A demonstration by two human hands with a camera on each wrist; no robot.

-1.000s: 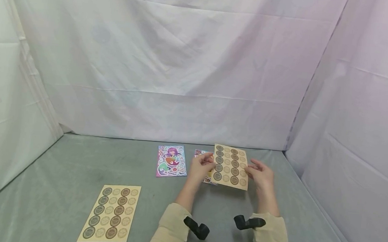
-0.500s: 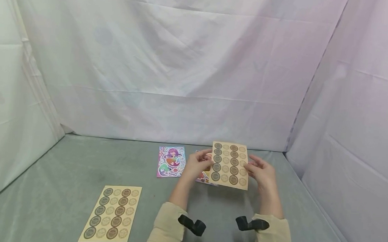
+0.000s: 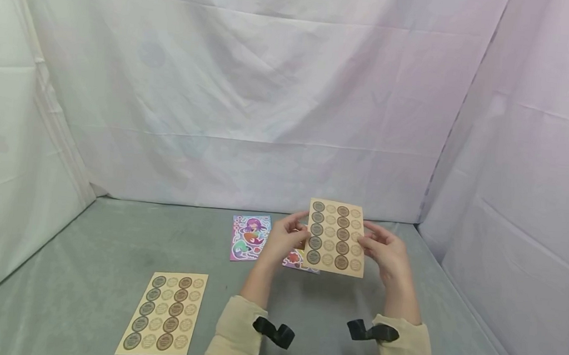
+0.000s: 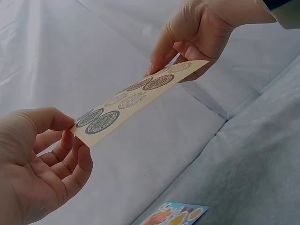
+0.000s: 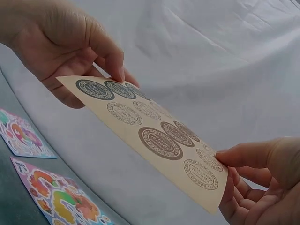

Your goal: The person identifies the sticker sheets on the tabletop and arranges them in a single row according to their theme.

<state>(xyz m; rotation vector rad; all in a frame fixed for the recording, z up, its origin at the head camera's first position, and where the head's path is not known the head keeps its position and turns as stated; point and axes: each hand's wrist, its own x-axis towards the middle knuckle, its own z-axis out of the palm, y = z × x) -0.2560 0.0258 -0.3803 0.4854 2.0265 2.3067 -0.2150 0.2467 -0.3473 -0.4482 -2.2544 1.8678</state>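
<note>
A cream sticker sheet [image 3: 336,234] with columns of round, stamp-like labels is held up off the table, its face tilted toward the head camera. My left hand [image 3: 283,241] pinches its left edge, thumb in front and fingers behind. On the opposite edge my right hand [image 3: 386,258] pinches it in the same way. The right wrist view shows the right thumb on the printed face of the sheet [image 5: 159,140]. A matching cream sticker sheet [image 3: 165,314] lies flat at the front left of the table.
Toward the back of the grey table [image 3: 109,241] lies a colourful mermaid sticker sheet [image 3: 250,239]. A second colourful sticker sheet [image 3: 298,260] is partly hidden behind the left hand and the raised sheet. White cloth [image 3: 249,113] hangs along the back and both sides.
Both hands have raised the cream sheet slightly and brought its face more upright toward the head camera. It has shifted a little left. The sheets on the table stay put.
</note>
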